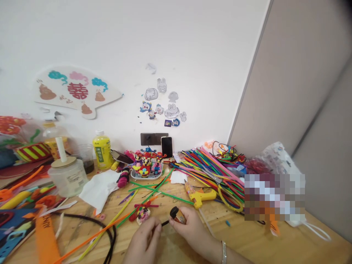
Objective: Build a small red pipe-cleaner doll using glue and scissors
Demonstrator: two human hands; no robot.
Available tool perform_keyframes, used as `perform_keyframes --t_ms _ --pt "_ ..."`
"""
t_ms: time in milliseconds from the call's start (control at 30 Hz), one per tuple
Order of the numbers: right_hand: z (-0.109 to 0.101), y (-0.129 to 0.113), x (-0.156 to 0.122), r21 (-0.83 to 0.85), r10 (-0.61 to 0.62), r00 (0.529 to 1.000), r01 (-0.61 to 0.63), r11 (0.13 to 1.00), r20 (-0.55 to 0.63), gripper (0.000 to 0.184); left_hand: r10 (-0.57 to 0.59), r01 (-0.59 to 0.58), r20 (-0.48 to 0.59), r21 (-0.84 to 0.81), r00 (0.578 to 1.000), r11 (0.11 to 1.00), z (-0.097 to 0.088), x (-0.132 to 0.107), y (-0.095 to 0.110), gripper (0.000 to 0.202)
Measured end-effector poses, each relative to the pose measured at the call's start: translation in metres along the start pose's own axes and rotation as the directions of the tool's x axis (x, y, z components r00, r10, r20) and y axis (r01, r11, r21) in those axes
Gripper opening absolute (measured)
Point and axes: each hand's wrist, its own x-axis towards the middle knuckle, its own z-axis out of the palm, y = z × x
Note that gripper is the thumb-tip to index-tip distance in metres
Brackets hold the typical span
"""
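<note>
- Right hand (191, 229): the fingers (176, 222) are closed, gripping a small orange piece (179, 216) with a rounded black end.
- Left hand (143, 236): the fingers (156, 223) are closed and appear to pinch a short black pipe cleaner (165, 222). The contact point is partly hidden.
- Relation: the black pipe cleaner lies between the two sets of fingers, touching the black end of the small orange piece. Its long axis runs nearly level across the view, rising slightly toward the right hand, which is the nearer hand to the small orange piece.
- Pose: both hands are held low over the desk (277, 244), wrists toward the wearer and fingers turned inward. A metal bracelet (224, 253) sits on the right wrist.
- Beyond the fingers: a small pipe-cleaner figure (143, 215) lies just ahead of the left fingers. A yellow glue gun (202, 197) lies ahead of the right fingers, with a heap of colored pipe cleaners (211, 176) behind it.
</note>
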Motion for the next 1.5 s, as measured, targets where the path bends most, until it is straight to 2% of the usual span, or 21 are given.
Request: perform_keyframes --t_ms 200,367,467,567,967,1067,1200,1500 --pt "-0.002 0.003 0.000 -0.106 -0.048 0.999 0.046 0.993 -0.018 0.011 -0.134 0.149 0.079 -0.228 0.988 0.962 0.001 0.005 0.002 0.031" --pt "-0.001 0.007 0.000 -0.203 -0.086 0.995 0.075 0.976 -0.047 0.010 -0.254 0.323 0.209 -0.441 0.944 0.838 0.002 0.008 0.004 0.040" --pt "0.000 0.009 0.000 -0.259 -0.122 0.991 0.105 0.960 -0.050 0.009 -0.290 0.387 0.265 -0.494 0.920 0.778 0.002 0.008 0.006 0.042" --pt "0.001 0.012 0.000 -0.310 -0.146 0.988 0.122 0.943 -0.054 0.004 -0.313 0.411 0.270 -0.508 0.911 0.757 0.003 0.008 0.008 0.040" --pt "0.002 0.015 -0.001 -0.406 -0.164 0.985 0.130 0.905 -0.049 0.007 -0.273 0.356 0.248 -0.410 0.930 0.840 0.006 0.006 0.005 0.033" --pt "0.000 0.013 0.001 -0.272 -0.112 0.992 0.092 0.958 -0.056 0.003 -0.237 0.294 0.195 -0.362 0.952 0.885 0.005 0.006 0.004 0.032" --pt "-0.003 0.010 0.003 -0.026 -0.028 0.998 0.026 0.999 -0.060 0.004 -0.187 0.191 0.039 -0.249 0.982 0.950 0.001 0.006 0.002 0.031" --pt "-0.004 0.005 -0.001 0.038 -0.129 0.992 0.129 0.991 -0.001 0.022 -0.171 0.146 -0.063 -0.283 0.983 0.948 -0.002 0.008 -0.002 0.032"
